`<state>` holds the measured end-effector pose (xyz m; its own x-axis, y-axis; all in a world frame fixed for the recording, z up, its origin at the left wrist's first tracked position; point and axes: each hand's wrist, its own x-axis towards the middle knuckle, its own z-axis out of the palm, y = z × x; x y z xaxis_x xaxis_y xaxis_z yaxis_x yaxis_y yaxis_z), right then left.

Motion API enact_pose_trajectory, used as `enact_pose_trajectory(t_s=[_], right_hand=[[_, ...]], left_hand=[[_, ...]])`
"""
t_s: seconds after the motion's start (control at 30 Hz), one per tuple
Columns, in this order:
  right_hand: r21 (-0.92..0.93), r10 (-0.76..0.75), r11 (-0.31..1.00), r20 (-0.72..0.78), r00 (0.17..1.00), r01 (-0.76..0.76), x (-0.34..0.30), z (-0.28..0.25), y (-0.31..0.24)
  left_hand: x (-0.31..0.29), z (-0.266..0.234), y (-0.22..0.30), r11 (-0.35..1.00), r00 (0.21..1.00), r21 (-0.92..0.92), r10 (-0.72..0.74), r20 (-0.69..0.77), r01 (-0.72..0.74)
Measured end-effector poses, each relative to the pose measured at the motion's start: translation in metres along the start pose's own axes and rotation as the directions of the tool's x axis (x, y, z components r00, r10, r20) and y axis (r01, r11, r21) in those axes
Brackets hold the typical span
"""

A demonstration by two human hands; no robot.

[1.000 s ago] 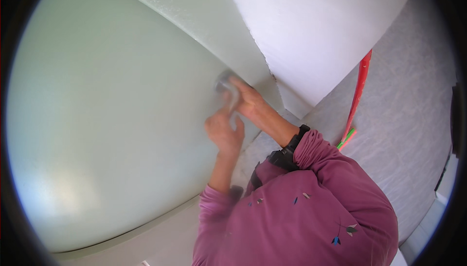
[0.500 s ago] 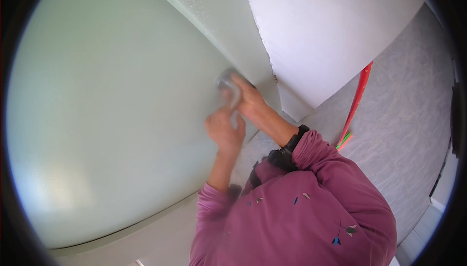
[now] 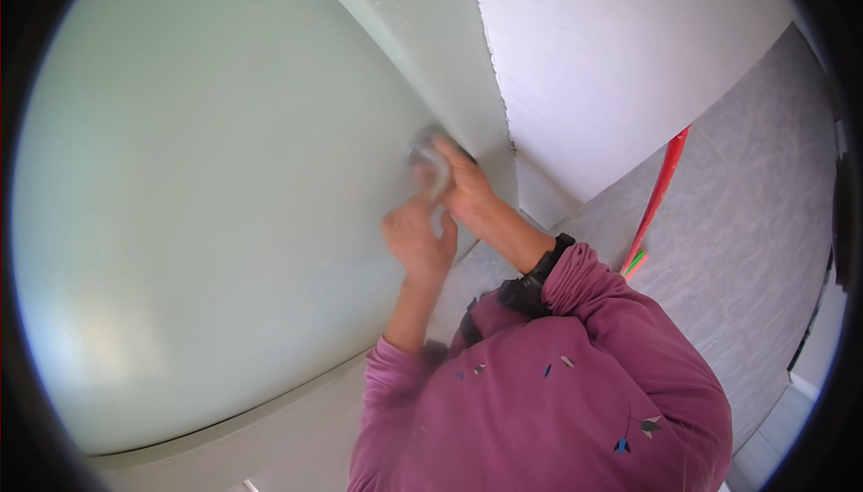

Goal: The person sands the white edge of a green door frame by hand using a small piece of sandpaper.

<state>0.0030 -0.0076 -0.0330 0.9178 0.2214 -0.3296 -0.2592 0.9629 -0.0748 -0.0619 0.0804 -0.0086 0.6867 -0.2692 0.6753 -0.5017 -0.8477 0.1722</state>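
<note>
My right hand [image 3: 467, 188] is wrapped round a small round grey thing [image 3: 424, 143] with a pale curved rim. Motion blurs it, so its exact kind does not show. It is against or just in front of the pale green panel [image 3: 225, 177], near the inner corner. Just below, my left hand [image 3: 418, 238] has its thumb held apart and its blurred index finger reaching up to the pale rim. The other left fingers are curled and partly hidden.
A raised green side [image 3: 422, 33] runs along the panel's right, ending in a rough edge beside a white board [image 3: 611, 60]. Farther right, a red strip [image 3: 663, 177] stands over grey marbled flooring [image 3: 719, 267], with small green and pink pieces [image 3: 636, 263] at its lower end.
The view has shifted slightly, so the panel corner and white board sit a little farther right. Both hands keep nearly the same pose at the round grey thing.
</note>
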Motion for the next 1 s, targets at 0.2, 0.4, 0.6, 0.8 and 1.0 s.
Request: enact_pose_trajectory(t_s=[0.2, 0.4, 0.6, 0.8, 1.0], right_hand=[[-0.041, 0.035, 0.999, 0.056, 0.998, -0.033, -0.011, 0.011, -0.006], [-0.046, -0.070, 0.997, -0.109, 0.992, 0.066, -0.005, 0.010, 0.002], [-0.040, -0.020, 0.999, 0.028, 0.999, 0.021, -0.016, 0.012, 0.000], [-0.223, -0.139, 0.968, -0.093, 0.986, 0.116, -0.014, 0.020, 0.002], [-0.184, -0.195, 0.967, -0.084, 0.977, 0.177, -0.016, 0.018, 0.005]], left_hand=[[-0.001, 0.001, 0.000, 1.000, 1.000, 0.021, -0.009, 0.000, 0.009], [-0.001, 0.002, -0.001, 1.000, 1.000, 0.006, -0.006, -0.010, 0.006], [-0.002, 0.001, -0.003, 1.000, 1.000, -0.015, 0.003, -0.019, -0.003], [-0.001, 0.001, -0.003, 1.000, 1.000, -0.003, 0.014, -0.021, -0.014], [0.000, 0.000, -0.001, 1.000, 1.000, -0.001, 0.022, -0.021, -0.022]])
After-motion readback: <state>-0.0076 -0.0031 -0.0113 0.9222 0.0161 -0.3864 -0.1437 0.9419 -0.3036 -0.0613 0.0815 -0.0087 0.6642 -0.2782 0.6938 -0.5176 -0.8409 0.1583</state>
